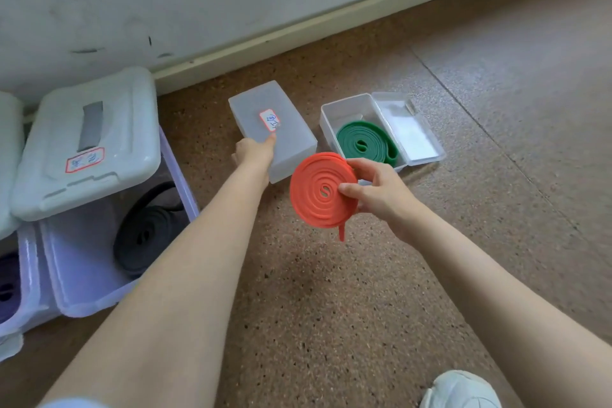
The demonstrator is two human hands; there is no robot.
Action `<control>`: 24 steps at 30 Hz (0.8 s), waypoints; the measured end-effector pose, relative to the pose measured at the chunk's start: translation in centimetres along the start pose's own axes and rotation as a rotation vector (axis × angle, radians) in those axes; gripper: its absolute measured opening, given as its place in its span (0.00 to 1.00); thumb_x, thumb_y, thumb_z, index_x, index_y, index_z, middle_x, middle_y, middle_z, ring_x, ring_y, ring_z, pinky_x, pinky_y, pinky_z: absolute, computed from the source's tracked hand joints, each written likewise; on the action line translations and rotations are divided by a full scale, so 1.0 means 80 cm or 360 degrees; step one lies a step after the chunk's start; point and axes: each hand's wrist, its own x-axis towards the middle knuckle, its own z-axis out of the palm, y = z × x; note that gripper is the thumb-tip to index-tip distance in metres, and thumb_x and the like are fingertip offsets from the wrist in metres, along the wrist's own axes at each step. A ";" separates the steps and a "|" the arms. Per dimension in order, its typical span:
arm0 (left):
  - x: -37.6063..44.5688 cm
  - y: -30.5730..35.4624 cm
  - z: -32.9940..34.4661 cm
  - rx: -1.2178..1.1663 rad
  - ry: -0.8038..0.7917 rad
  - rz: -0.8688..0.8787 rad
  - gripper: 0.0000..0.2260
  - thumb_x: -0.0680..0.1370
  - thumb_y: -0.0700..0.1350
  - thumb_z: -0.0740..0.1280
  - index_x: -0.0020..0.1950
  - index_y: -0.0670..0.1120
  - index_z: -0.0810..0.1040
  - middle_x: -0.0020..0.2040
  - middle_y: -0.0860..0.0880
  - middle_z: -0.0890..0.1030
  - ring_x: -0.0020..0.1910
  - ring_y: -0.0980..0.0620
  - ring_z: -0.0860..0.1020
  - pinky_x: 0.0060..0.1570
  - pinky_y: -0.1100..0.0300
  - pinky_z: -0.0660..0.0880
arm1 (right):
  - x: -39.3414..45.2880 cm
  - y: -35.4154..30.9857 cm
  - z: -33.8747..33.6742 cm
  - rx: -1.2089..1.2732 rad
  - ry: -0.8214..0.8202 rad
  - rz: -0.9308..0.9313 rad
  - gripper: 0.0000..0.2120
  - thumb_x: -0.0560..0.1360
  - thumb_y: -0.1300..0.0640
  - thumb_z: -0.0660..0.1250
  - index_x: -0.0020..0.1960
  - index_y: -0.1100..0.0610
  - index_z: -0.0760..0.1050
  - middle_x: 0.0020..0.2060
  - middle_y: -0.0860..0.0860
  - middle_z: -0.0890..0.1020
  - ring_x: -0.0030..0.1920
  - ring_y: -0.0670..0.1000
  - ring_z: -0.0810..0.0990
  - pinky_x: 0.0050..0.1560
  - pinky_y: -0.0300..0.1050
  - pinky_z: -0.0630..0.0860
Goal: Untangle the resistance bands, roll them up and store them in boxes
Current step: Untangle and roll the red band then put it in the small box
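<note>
My right hand (377, 192) pinches a red resistance band (318, 190) rolled into a flat coil, held above the floor with a short tail hanging down. My left hand (253, 152) reaches forward and grips the near-left edge of a closed translucent box (288, 142) with a red-bordered label, thumb on its lid. To the right, an open clear box (331, 113) holds a rolled green band (364, 142), its lid (410, 129) folded open beside it.
At the left stands a larger clear bin (82, 268) with a rolled black band (145, 235) inside and a labelled white lid (89, 142) propped over it. Another bin (10, 291) holds a dark purple band. A wall skirting runs behind; my shoe (463, 391) is at bottom right.
</note>
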 end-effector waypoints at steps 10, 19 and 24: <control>-0.029 -0.023 -0.031 -0.0030 -0.0387 -0.0160 0.05 0.75 0.34 0.67 0.48 0.39 0.73 0.49 0.41 0.78 0.35 0.52 0.76 0.28 0.67 0.75 | -0.006 0.003 -0.005 0.0045 -0.0066 0.0007 0.16 0.75 0.69 0.63 0.59 0.56 0.74 0.53 0.57 0.80 0.50 0.53 0.78 0.44 0.50 0.80; -0.074 -0.075 -0.084 0.0181 -0.0618 -0.0435 0.21 0.74 0.41 0.70 0.64 0.36 0.70 0.58 0.42 0.79 0.55 0.47 0.78 0.53 0.55 0.75 | -0.028 0.004 -0.015 -0.0213 -0.0274 0.0328 0.18 0.75 0.67 0.64 0.62 0.56 0.74 0.51 0.55 0.82 0.50 0.56 0.81 0.44 0.52 0.81; -0.079 -0.073 -0.061 0.0282 -0.0409 -0.0210 0.17 0.73 0.38 0.72 0.57 0.36 0.69 0.59 0.39 0.76 0.46 0.48 0.76 0.37 0.57 0.74 | -0.034 0.020 0.007 -0.0569 -0.0136 0.0297 0.17 0.72 0.66 0.63 0.59 0.56 0.77 0.50 0.58 0.81 0.48 0.59 0.81 0.42 0.54 0.81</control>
